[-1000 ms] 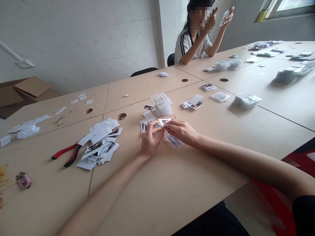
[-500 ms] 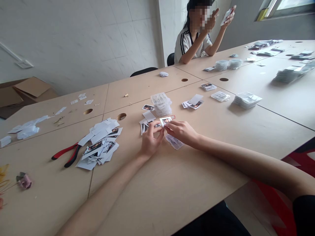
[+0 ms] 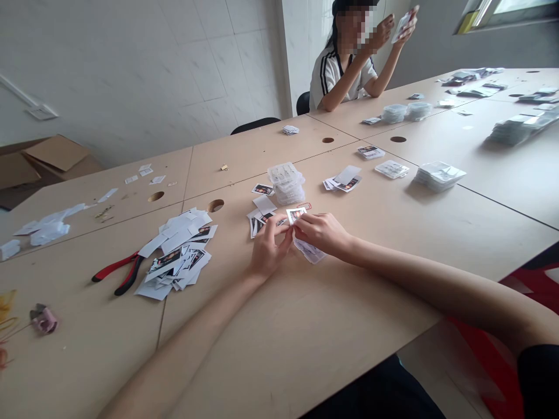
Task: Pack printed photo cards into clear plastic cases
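Note:
A small printed card (image 3: 296, 215) is pinched between my two hands above the table. My left hand (image 3: 271, 247) is closed, with thumb and fingertips meeting at the card's lower edge. From the other side, my right hand (image 3: 322, 233) grips the card, its fingers bent over it. Just under the right hand lies a clear plastic case (image 3: 311, 253), partly covered. Behind the hands stands a stack of clear plastic cases (image 3: 287, 183). Loose printed cards (image 3: 257, 224) lie beyond my left hand. A red-outlined piece (image 3: 305, 205) shows behind the card.
On the left lie a heap of cards (image 3: 179, 256) and red-and-black pliers (image 3: 120, 270). More cards (image 3: 343, 179) and stacked clear cases (image 3: 439, 176) stand to the right. Across the table (image 3: 271, 343) a person (image 3: 338, 78) holds up a case.
The card between my hands has shifted slightly right and turned a little more upright. My fingers have moved a little around it. The person opposite has lowered one hand slightly.

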A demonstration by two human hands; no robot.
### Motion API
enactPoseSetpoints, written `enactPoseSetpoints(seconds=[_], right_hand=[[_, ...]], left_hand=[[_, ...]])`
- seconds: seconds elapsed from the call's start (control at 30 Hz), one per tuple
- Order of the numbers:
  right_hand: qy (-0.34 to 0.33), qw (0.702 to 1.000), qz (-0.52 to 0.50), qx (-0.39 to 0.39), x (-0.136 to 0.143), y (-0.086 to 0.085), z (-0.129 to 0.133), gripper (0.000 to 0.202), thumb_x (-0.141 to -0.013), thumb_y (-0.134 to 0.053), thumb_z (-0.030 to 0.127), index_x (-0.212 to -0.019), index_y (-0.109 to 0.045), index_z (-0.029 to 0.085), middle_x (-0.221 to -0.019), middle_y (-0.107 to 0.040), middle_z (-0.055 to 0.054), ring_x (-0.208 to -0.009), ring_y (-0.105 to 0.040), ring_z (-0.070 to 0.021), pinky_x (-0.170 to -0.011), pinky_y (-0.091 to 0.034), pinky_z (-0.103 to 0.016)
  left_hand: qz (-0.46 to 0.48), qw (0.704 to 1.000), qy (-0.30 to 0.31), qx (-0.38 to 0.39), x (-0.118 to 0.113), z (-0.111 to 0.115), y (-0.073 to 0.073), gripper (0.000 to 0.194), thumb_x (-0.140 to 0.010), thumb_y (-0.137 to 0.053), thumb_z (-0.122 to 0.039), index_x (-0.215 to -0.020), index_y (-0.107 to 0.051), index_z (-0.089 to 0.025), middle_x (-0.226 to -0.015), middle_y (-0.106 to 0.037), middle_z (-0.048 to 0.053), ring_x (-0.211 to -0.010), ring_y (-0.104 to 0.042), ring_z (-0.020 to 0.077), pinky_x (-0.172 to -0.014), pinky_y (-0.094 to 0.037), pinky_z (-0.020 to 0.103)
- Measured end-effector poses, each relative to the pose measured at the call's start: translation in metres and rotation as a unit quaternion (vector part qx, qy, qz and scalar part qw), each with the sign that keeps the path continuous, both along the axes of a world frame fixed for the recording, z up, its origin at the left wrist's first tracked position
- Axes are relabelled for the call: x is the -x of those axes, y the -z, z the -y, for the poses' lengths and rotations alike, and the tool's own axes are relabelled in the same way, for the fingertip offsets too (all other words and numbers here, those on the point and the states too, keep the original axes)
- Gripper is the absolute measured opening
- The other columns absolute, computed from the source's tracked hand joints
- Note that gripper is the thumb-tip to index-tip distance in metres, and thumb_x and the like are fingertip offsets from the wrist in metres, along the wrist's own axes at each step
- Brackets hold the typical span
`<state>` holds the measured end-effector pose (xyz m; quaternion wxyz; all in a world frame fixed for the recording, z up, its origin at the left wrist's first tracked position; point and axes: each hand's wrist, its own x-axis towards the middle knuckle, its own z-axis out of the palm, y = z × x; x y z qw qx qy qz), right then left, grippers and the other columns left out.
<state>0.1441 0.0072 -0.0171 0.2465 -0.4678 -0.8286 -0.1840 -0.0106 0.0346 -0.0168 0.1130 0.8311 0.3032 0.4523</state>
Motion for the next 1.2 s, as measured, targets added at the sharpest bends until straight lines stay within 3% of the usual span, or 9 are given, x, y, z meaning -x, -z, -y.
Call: enactPoseSetpoints(seconds=[0.53,0.83,1.2], right_hand=[[0.023,0.995,-0.096,0.033,0.0002,-0.0020,-0.0010,0.019,-0.079,-0.041,0.017,-0.066,-0.055,0.013,-0.061,-0.054,-0.001,-0.051,-0.037,-0.0069,-0.047,-0.022,-0.023],[0.029,0.990,-0.133,0.027,0.0003,-0.0020,-0.0015,0.018,-0.076,-0.044,0.017,-0.062,-0.055,0.014,-0.056,-0.051,0.001,-0.047,-0.030,-0.0061,-0.046,-0.022,-0.022],[0.022,0.985,-0.162,0.047,-0.0028,-0.0014,-0.0014,0.013,-0.074,-0.046,0.018,-0.069,-0.057,0.016,-0.063,-0.056,0.000,-0.053,-0.040,-0.0073,-0.048,-0.025,-0.021]], left_hand=[[-0.019,0.999,-0.024,0.013,0.0008,-0.0028,-0.0001,0.028,-0.072,-0.058,-0.025,-0.096,-0.045,-0.021,-0.075,-0.069,0.000,-0.077,-0.064,0.0154,-0.074,-0.047,0.029],[-0.023,0.999,-0.033,0.006,0.0002,-0.0030,-0.0011,0.025,-0.072,-0.057,-0.024,-0.094,-0.046,-0.020,-0.075,-0.070,0.001,-0.078,-0.064,0.0153,-0.075,-0.046,0.029],[-0.022,0.999,-0.032,0.001,0.0003,-0.0034,-0.0014,0.025,-0.072,-0.057,-0.023,-0.093,-0.045,-0.020,-0.074,-0.070,0.000,-0.074,-0.064,0.0142,-0.077,-0.044,0.030]])
